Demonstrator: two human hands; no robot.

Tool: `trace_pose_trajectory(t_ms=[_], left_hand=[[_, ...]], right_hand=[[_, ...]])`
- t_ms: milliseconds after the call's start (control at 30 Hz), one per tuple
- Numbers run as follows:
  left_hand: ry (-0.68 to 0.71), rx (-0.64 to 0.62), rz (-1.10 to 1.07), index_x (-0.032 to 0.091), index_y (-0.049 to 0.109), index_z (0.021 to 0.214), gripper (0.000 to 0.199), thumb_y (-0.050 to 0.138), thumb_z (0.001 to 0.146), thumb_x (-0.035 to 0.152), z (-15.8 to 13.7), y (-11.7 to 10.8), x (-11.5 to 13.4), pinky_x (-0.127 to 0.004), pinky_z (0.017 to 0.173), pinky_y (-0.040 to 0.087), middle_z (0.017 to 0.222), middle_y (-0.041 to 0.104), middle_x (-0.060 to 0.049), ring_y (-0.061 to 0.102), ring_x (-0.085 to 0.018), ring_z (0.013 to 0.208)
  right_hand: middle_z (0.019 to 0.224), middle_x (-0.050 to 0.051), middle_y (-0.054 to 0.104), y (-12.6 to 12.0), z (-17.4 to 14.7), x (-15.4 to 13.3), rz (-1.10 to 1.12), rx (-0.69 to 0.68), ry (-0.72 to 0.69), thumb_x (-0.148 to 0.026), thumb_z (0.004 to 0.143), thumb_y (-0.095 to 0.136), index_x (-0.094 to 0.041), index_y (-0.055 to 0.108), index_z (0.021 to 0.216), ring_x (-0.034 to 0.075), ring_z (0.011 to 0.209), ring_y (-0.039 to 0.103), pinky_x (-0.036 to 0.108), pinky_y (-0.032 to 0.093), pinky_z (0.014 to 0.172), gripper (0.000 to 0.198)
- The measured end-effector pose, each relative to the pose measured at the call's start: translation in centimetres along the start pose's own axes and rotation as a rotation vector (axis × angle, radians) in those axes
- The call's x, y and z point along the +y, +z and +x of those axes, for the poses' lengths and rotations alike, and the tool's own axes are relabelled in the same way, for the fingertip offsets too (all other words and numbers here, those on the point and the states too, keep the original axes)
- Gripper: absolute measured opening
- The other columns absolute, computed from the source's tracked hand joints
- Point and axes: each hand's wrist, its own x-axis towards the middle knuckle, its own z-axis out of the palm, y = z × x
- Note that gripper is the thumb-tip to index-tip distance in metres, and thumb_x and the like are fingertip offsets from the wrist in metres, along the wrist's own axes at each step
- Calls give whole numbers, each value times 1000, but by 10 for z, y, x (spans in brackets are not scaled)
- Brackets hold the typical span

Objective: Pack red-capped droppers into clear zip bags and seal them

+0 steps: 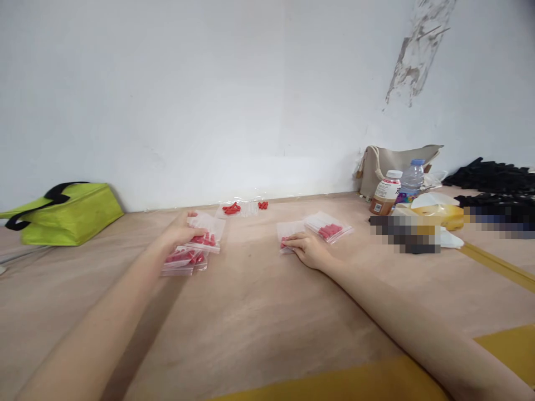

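Observation:
My left hand (184, 231) pinches a small clear zip bag (212, 224) with red pieces inside, thumb and fingers closed at its left side. That bag is over a pile of similar bags (179, 267), also holding red pieces. Across the table, my right hand (309, 249) has its fingers on another zip bag (289, 228), closed over the red pieces in it; the thumb is partly hidden. Just right of this hand lies a stack of zip bags (328, 225) with red pieces showing through.
Loose red pieces (231, 208) lie on clear plastic near the wall. A lime-green bag (75, 217) stands at left. On the right are a brown drink bottle (385, 195), a clear bottle (413, 178), a beige bag (370, 164) and a black heap (493, 181). Yellow tape (355, 381) crosses the front.

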Motion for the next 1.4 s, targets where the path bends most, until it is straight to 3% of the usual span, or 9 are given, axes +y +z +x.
trace_pose_trajectory(t_ms=[200, 300, 367, 433, 500, 600, 833, 1100, 1400], left_hand=[[-66, -145, 310, 14, 39, 116, 65, 69, 61, 30, 14, -17, -32, -25, 53, 45, 67, 59, 0, 59, -19, 59], [11, -46, 537, 15, 46, 111, 64, 70, 56, 37, 9, -9, -27, -37, 66, 47, 87, 59, -10, 58, -31, 81], [210, 133, 679, 15, 53, 105, 54, 69, 57, 37, -2, 5, -19, -46, 78, 42, 99, 55, -14, 50, -36, 98], [537, 171, 643, 16, 58, 99, 37, 62, 66, 33, -17, 28, -11, -45, 88, 37, 108, 51, -13, 46, -32, 104], [865, -27, 481, 19, 59, 99, 26, 53, 77, 32, -33, 56, -6, -37, 92, 37, 114, 49, -9, 48, -23, 104], [1060, -253, 321, 24, 50, 117, 37, 52, 81, 32, -50, 91, -4, -34, 95, 37, 127, 41, -6, 43, -21, 113], [1042, -288, 189, 24, 50, 118, 34, 48, 85, 29, -52, 111, -8, -34, 93, 40, 119, 51, -5, 48, -19, 108], [1101, -81, 189, 19, 60, 102, 22, 52, 83, 27, -51, 118, -10, -31, 78, 48, 99, 62, -6, 58, -18, 88], [1227, -60, 406, 14, 60, 85, 25, 36, 88, 17, -52, 116, -5, -30, 67, 48, 84, 62, -6, 59, -17, 75]], right_hand=[[106, 6, 61, 22, 13, -21, 185, 12, -97, -22, 83, 44, -24, 62, 104, 15, 99, 54, 32, 43, 89, 27], [110, 5, 59, 21, 15, -24, 235, -5, -113, -23, 82, 46, -24, 60, 107, 15, 102, 53, 32, 42, 91, 29], [111, 5, 58, 19, 16, -25, 274, -28, -126, -23, 81, 47, -23, 58, 109, 15, 104, 52, 32, 41, 92, 30], [112, 5, 58, 16, 17, -26, 313, -62, -145, -22, 82, 45, -23, 57, 110, 14, 104, 52, 32, 41, 93, 31], [113, 4, 57, 13, 17, -27, 344, -105, -168, -21, 83, 42, -24, 56, 111, 14, 105, 52, 32, 41, 93, 32], [117, 7, 53, 10, 15, -26, 324, -122, -145, -24, 79, 49, -23, 53, 115, 16, 108, 49, 33, 40, 93, 36], [101, 7, 54, 3, 1, -17, 117, 57, 58, -28, 70, 59, -23, 61, 104, 18, 93, 54, 33, 44, 83, 34], [86, 4, 59, 10, 3, -19, 125, 64, 72, -15, 74, 51, -19, 64, 92, 11, 66, 54, 25, 44, 66, 24], [88, 4, 59, 6, 7, -32, -45, 60, 125, -25, 75, 53, -22, 64, 92, 14, 73, 56, 25, 42, 65, 20]])
